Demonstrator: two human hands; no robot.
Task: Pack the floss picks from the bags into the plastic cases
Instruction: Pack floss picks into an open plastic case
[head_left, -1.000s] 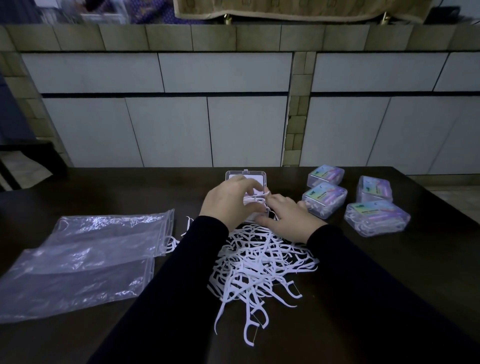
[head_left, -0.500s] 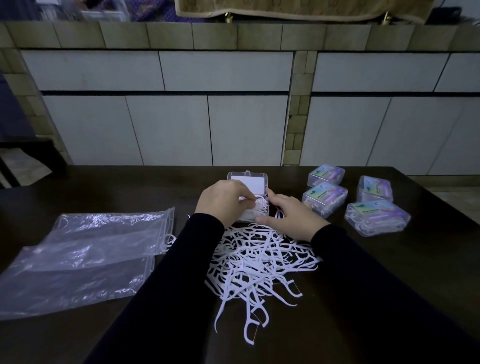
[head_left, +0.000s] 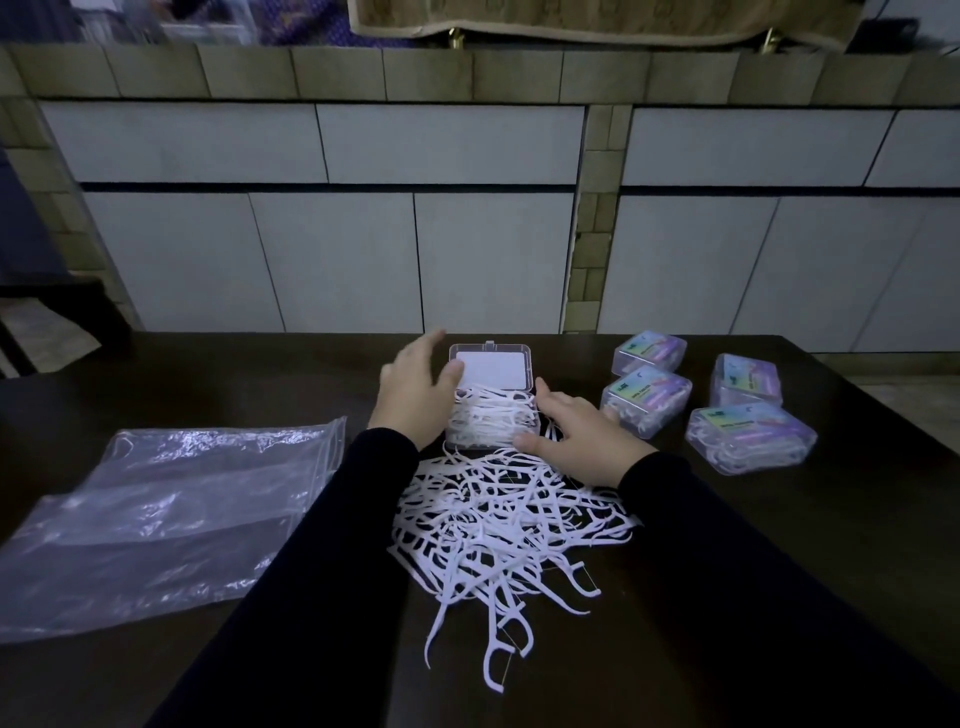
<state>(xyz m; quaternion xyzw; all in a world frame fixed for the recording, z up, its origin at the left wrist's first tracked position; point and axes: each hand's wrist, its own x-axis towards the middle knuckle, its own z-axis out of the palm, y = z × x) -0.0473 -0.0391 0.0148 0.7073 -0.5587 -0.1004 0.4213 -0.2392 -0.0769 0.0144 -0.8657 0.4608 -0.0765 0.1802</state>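
Four shut cases (head_left: 748, 439) of clear, glossy plastic lay right of the open case (head_left: 491, 415), which sat between the hands with its long axis running left to right. Its lid (head_left: 491, 368) stood up on the far side, thin white picks heaped inside. The left hand (head_left: 415, 400), fingers spread wide, was nearer the lid; the right hand (head_left: 576, 423) lay flat, relaxed, against the case's right end. Loose picks (head_left: 498, 525) sprawled just nearer than the case; limp clear bags (head_left: 156, 509) lay well left on the dark worktop (head_left: 779, 545).
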